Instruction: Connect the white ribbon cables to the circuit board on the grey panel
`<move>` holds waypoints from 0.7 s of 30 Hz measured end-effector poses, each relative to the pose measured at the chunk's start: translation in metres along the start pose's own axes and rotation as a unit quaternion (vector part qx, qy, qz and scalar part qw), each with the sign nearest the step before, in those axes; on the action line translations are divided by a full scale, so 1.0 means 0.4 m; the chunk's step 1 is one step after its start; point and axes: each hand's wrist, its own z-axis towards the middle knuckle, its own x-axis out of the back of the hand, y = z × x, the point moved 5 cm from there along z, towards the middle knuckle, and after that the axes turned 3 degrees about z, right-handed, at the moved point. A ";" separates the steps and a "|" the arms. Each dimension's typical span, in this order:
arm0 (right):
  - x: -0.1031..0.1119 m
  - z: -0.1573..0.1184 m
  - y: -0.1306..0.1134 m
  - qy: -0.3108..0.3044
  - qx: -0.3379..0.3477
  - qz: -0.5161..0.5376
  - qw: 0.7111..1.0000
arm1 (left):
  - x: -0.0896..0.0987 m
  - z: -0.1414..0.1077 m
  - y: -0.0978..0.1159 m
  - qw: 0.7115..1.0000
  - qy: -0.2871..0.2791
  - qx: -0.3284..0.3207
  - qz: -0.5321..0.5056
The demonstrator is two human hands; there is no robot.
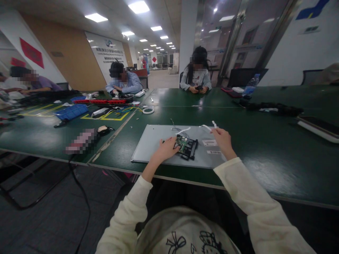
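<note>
A flat grey metal panel [148,141] lies on the table in front of me, with white printed labels [210,143] on its right part. A green circuit board [184,144] in a black plastic frame [192,153] rests near the panel's middle. My left hand [166,149] grips the board's left side, thumb near and fingers on the far side. My right hand [222,140] is closed in a pinch on a white ribbon cable [206,127] above the panel's right side. Another white strip [183,131] and thin grey wires lie behind the board.
Left of the panel are a blurred pinkish object [82,141], a white tape roll [148,110] and a blue bin [71,112]. A small wrench [152,100] lies farther back. Several people sit around the table. A water bottle [251,86] stands at back right.
</note>
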 end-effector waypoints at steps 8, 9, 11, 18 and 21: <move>-0.002 0.001 0.004 -0.003 -0.001 -0.003 1.000 | 0.015 0.038 -0.067 0.993 -0.103 -0.063 0.007; -0.002 0.002 0.005 -0.001 -0.002 -0.002 1.000 | 0.018 0.043 -0.074 0.991 -0.112 -0.070 0.006; -0.002 0.003 0.005 0.002 -0.004 -0.004 1.000 | 0.022 0.055 -0.088 0.988 -0.129 -0.083 -0.004; 0.007 0.001 -0.002 0.021 -0.002 0.007 1.000 | 0.039 0.100 -0.103 0.970 -0.173 -0.153 -0.072; 0.012 -0.003 -0.010 0.032 0.007 0.011 0.999 | 0.043 0.121 -0.102 0.967 -0.176 -0.165 -0.081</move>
